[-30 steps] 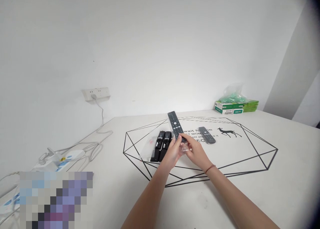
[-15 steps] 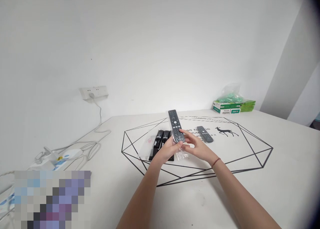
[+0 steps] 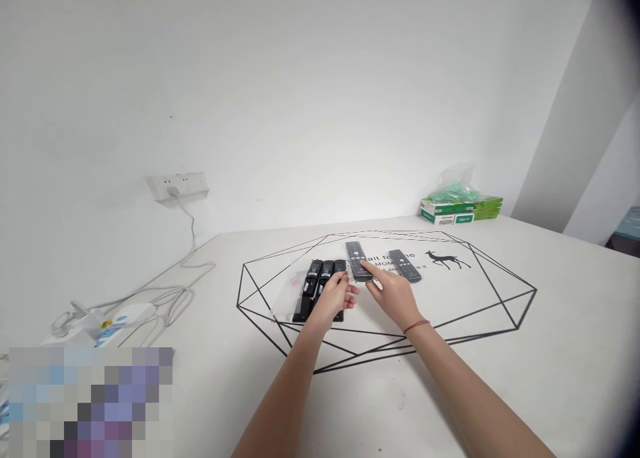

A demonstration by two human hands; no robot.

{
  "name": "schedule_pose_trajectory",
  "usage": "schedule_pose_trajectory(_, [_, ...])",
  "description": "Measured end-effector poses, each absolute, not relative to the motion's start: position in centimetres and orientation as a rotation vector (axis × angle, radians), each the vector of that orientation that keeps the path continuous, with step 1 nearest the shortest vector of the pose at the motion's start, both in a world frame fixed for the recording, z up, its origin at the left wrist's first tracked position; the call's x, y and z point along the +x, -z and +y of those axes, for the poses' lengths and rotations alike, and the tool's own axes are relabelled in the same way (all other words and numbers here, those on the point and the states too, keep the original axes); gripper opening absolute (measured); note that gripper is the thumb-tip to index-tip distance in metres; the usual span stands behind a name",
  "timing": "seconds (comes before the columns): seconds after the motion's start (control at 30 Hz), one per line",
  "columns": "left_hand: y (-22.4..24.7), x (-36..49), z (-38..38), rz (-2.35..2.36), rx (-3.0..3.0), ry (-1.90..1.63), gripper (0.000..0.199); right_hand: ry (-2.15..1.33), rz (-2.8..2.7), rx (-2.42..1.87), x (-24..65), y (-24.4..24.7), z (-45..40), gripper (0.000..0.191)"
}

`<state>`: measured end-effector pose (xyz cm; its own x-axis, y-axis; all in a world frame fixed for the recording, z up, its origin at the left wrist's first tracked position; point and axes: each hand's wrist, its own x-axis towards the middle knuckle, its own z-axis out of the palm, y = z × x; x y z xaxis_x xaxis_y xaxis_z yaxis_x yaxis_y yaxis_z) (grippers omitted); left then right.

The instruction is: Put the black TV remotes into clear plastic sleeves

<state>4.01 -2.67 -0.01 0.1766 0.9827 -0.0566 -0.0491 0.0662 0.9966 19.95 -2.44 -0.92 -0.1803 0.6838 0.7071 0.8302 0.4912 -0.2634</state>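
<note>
My right hand (image 3: 396,298) has its index finger on the buttons of a black remote control (image 3: 356,255) and its thumb at the near end, gripping it low over the table. A second remote control (image 3: 404,266) lies face up to the right of it. My left hand (image 3: 331,299) is apart from the gripped remote, its fingers loosely spread and empty. Behind and beneath that hand, three black remote controls (image 3: 313,278) lie side by side, backs up, with their battery compartments showing; the hand hides part of them. A clear plastic bag (image 3: 287,298) lies by them.
Green and white boxes (image 3: 445,211) with a clear bag (image 3: 455,185) on top stand at the back right. Cables (image 3: 170,298) and a power strip (image 3: 120,321) lie at the left, below a wall socket (image 3: 180,186). A blurred patch covers the lower left.
The remote control has come down from a raised tilt to near the table. My left hand has let go of it and drawn back slightly; my right hand stays on its near end.
</note>
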Motion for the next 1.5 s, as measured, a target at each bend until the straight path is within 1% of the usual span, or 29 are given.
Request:
schedule_pose_trajectory(0.1, [-0.5, 4.1, -3.0, 0.892, 1.053, -1.116, 0.049, 0.194, -1.931, -1.237, 19.7, 1.2, -2.4, 0.039])
schedule_pose_trajectory(0.2, [-0.8, 4.1, -3.1, 0.857, 1.042, -1.198, 0.040, 0.047, -1.965, -1.165, 19.6, 1.0, -2.6, 0.040])
schedule_pose_trajectory(0.27, [-0.7, 4.0, -2.9, 0.889, 1.022, -1.250, 0.036, -0.154, -1.999, -1.095, 19.7, 0.6, -2.8, 0.047])
schedule_pose_trajectory(0.37, [-0.3, 3.6, -2.4, 0.913, 1.001, -1.297, 0.039, -0.604, -1.935, -1.095, 20.1, 0.2, -2.9, 0.072])
schedule_pose_trajectory(0.4, [-0.1, 3.5, -2.3, 0.915, 1.014, -1.297, 0.041, -0.764, -1.864, -1.112, 20.1, 0.1, -2.9, 0.078])
schedule_pose_trajectory(0.43, [0.1, 3.4, -2.2, 0.918, 1.034, -1.286, 0.042, -0.907, -1.774, -1.117, 20.1, 0.0, -2.9, 0.081])
schedule_pose_trajectory(0.5, [0.4, 3.4, -2.0, 0.943, 1.088, -1.254, 0.046, -1.097, -1.598, -1.079, 19.9, 0.1, -2.7, 0.077])
schedule_pose_trajectory(0.57, [0.6, 3.6, -2.0, 0.990, 1.158, -1.210, 0.053, -1.162, -1.457, -1.030, 19.7, 0.3, -2.4, 0.067])
schedule_pose_trajectory(0.63, [0.7, 3.8, -2.0, 1.047, 1.217, -1.171, 0.063, -1.136, -1.375, -1.043, 19.8, 0.7, -1.8, 0.051])
schedule_pose_trajectory(0.67, [0.8, 3.9, -2.0, 1.076, 1.232, -1.158, 0.068, -1.069, -1.376, -1.090, 20.1, 1.1, -1.4, 0.043])
schedule_pose_trajectory(0.7, [0.8, 3.9, -2.1, 1.100, 1.239, -1.149, 0.072, -0.969, -1.399, -1.159, 20.5, 1.4, -0.9, 0.036])
schedule_pose_trajectory(0.77, [0.9, 3.9, -2.1, 1.137, 1.244, -1.144, 0.074, -0.690, -1.479, -1.333, 21.6, 2.3, 0.0, 0.031])
schedule_pose_trajectory(0.87, [0.9, 3.8, -2.2, 1.167, 1.260, -1.133, 0.069, -0.437, -1.503, -1.496, 23.4, 3.5, 1.1, 0.031])
schedule_pose_trajectory(1.03, [0.8, 3.7, -2.2, 1.178, 1.279, -1.098, 0.057, -0.216, -1.479, -1.680, 24.9, 4.6, 2.0, 0.033])
schedule_pose_trajectory(1.17, [0.5, 3.8, -2.3, 1.186, 1.285, -1.070, 0.051, -0.124, -1.522, -1.772, 25.0, 4.7, 2.1, 0.034])
schedule_pose_trajectory(1.33, [0.3, 3.6, -2.3, 1.197, 1.283, -1.093, 0.044, -0.056, -1.608, -1.863, 24.5, 4.5, 1.6, 0.029])
schedule_pose_trajectory(1.5, [-0.1, 2.9, -1.9, 1.237, 1.245, -1.179, 0.043, 0.028, -1.576, -1.952, 24.0, 4.2, 1.2, 0.029])
